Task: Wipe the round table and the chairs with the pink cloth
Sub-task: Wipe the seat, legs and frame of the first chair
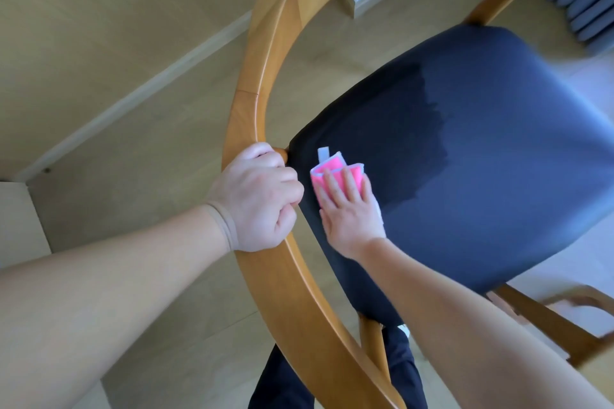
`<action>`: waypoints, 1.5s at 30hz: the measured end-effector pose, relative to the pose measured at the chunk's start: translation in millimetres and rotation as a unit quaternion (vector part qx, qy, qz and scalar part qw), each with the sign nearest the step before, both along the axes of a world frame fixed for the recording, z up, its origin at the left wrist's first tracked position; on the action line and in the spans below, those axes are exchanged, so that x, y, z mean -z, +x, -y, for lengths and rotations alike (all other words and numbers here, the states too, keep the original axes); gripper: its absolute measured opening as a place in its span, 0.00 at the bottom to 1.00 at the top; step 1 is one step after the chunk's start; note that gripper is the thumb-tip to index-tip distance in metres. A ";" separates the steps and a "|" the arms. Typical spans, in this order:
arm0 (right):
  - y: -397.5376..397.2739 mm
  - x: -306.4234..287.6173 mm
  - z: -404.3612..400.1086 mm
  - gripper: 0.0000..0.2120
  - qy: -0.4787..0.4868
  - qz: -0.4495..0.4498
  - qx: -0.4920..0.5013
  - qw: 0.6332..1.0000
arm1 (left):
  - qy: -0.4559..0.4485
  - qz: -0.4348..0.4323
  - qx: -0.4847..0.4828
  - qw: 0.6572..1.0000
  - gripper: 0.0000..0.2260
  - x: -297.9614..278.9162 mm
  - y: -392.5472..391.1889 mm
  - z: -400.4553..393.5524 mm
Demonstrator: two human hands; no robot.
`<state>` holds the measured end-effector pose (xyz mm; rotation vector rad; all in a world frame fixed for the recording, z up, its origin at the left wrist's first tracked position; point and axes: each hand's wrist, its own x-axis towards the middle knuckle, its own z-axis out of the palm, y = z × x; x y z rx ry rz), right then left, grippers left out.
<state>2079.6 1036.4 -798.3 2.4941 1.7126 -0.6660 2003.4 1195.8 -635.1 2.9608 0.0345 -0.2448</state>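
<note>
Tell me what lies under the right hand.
The folded pink cloth lies under the right hand, pressed flat on the chair's dark seat. The cloth's part beneath the palm is hidden.

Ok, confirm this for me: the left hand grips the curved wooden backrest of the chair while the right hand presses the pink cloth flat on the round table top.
One thing is wrong. In the head view the right hand presses the pink cloth flat on the dark blue chair seat, not on the round table top. The rest holds: the left hand grips the curved wooden backrest.
</note>
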 end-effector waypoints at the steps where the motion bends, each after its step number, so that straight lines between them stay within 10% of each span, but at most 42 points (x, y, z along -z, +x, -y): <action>1: -11.7 -1.6 2.0 0.29 -0.007 -0.001 -0.032 0.999 | 0.000 0.001 0.002 1.000 0.08 0.1 0.2 -0.4; 13: -4.7 12.9 69.7 0.26 0.013 -0.016 -0.167 0.986 | 0.039 -0.003 0.056 0.998 0.11 0.4 0.8 1.8; 33: 98.3 7.6 120.4 0.28 -0.017 0.024 0.313 0.949 | -0.022 -0.060 0.139 0.988 0.08 -3.1 -1.6 50.7; 45: -21.8 10.0 108.4 0.27 0.047 -0.011 0.004 0.999 | 0.000 -0.075 0.147 0.986 0.08 -3.8 -0.2 50.6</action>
